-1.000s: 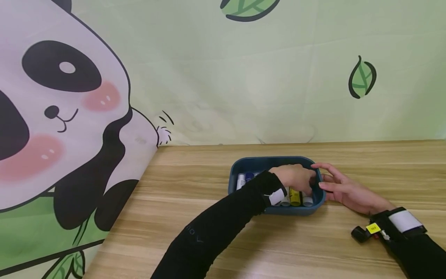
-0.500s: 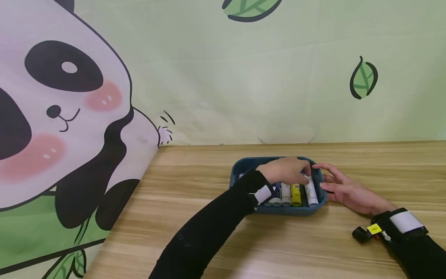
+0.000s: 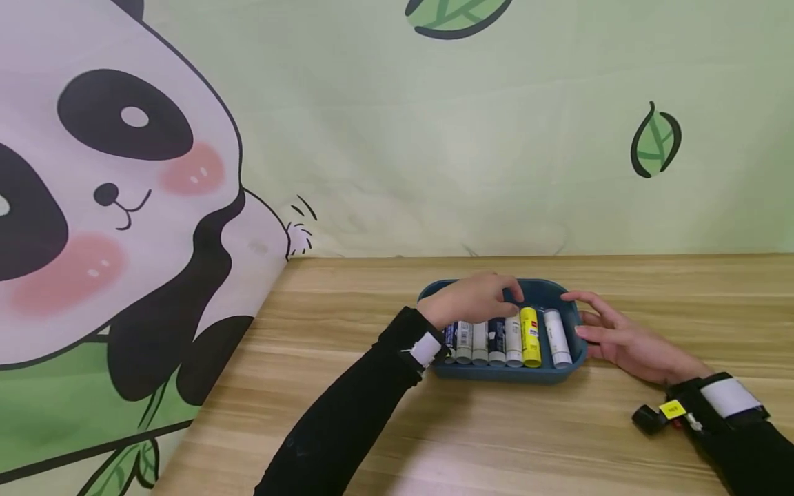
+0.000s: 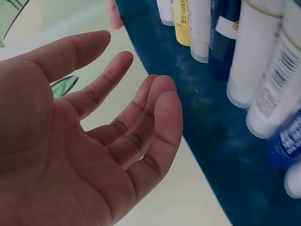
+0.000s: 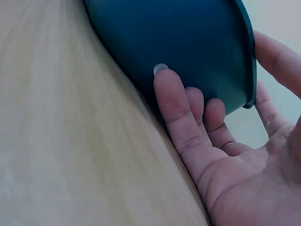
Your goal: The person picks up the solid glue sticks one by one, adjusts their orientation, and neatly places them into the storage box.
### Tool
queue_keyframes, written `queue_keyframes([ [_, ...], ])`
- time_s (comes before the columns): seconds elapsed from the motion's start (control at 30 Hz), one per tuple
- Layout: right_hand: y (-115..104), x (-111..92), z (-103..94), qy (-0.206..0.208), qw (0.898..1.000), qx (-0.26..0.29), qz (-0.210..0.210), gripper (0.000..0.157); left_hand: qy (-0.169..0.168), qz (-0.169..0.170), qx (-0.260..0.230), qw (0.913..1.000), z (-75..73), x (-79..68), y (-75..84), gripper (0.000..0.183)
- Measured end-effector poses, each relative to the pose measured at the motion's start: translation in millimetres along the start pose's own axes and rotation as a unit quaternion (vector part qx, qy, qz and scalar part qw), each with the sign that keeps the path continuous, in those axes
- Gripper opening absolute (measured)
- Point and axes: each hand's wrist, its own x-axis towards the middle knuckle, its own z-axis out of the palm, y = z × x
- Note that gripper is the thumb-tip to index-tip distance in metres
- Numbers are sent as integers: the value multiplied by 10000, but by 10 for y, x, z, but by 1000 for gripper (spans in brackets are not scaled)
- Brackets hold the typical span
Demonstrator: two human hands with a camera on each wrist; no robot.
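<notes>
Several glue sticks lie in a row in a dark blue plastic basket (image 3: 496,373). A yellow glue stick (image 3: 530,337) is near the right end, and a white glue stick (image 3: 557,339) lies slightly tilted beyond a gap. My left hand (image 3: 474,300) hovers over the basket's back left part with nothing in its fingers, hiding the leftmost sticks. In the left wrist view, the fingers of that hand (image 4: 106,132) are loosely bent beside the row. My right hand (image 3: 629,342) rests against the basket's right end; its fingertips (image 5: 170,89) touch the outer wall, with another finger up at the rim.
The basket stands on a wood-grain table (image 3: 347,310), near its back edge. Behind it hangs a pale green backdrop (image 3: 372,138) with a panda (image 3: 155,172) and leaves. A black camera (image 3: 648,419) sits on the right wrist strap.
My left hand has let go of the white glue stick at the basket's right end and moved left, uncovering the row. The right hand stays at the basket; the view has shifted slightly.
</notes>
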Motion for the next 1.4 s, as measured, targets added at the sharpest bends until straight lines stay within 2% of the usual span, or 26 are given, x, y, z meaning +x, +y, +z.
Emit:
queue_keyframes([
  [0.4,13,-78,-85,142,9998,-62,137,48,689,-11,-461,9966,3,-158,-171,30],
  [0.53,-21,-115,-124,71,9999,-85,14,46,891,27,-524,9946,36,-173,-212,29],
  [0.63,-62,-143,-160,88,9992,-331,-203,47,971,12,-514,9939,76,-173,-255,30],
  [0.73,-130,-161,-166,606,9919,-1003,-491,43,1054,29,-521,9931,135,-172,-310,32],
  [0.77,-160,-167,-159,883,9856,-1320,-582,41,1074,23,-523,9928,159,-179,-318,33],
  [0.83,-225,-174,-130,1512,9642,-2061,-709,37,1117,58,-468,9926,217,-200,-330,35],
  [0.93,-332,-180,-54,2277,9171,-3166,-830,35,1189,117,-172,9927,303,-240,-318,38],
  [1.03,-445,-156,53,2625,8759,-3908,-1058,33,1305,216,235,9909,363,-253,-309,41],
  [1.07,-478,-137,100,2650,8644,-4110,-1172,32,1368,249,368,9896,370,-257,-309,42],
  [1.13,-545,-89,204,2557,8505,-4375,-1411,30,1515,323,577,9862,373,-260,-306,43],
  [1.23,-638,-21,360,2139,8414,-4685,-1636,33,1662,431,821,9817,365,-262,-293,46],
  [1.33,-700,33,473,1584,8320,-5031,-1722,42,1680,463,1077,9788,352,-259,-266,50],
  [1.4,-722,60,520,1288,8175,-5337,-1742,49,1643,435,1307,9768,343,-251,-246,52],
])
